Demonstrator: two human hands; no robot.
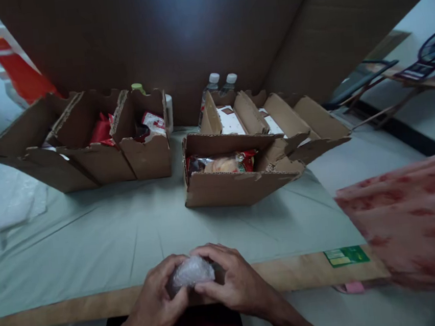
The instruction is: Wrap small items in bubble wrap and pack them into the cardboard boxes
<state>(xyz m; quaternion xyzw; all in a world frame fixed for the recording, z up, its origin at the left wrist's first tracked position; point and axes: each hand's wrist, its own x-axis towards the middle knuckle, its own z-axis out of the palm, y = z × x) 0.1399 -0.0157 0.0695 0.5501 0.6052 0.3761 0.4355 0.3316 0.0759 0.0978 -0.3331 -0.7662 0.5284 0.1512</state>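
Note:
Between my two hands, just over the table's near edge, is a small bundle in bubble wrap (192,272); what is inside the wrap cannot be made out. My left hand (161,294) curls round its left side, thumb in front and fingers behind. From the right, my right hand (231,279) grips it with the thumb low and the fingers over the top. Beyond the hands stands an open cardboard box (239,187), its flaps up, holding plastic food packets (223,164) with red and clear wrapping.
Three cardboard bins (147,157) stand at the back left, with red and white packets inside. More bins (286,118) with white boxes are at the back right, near clear bottles (213,81). Loose bubble wrap (5,199) lies at the left. A pinkish cloth (411,216) hangs at the right.

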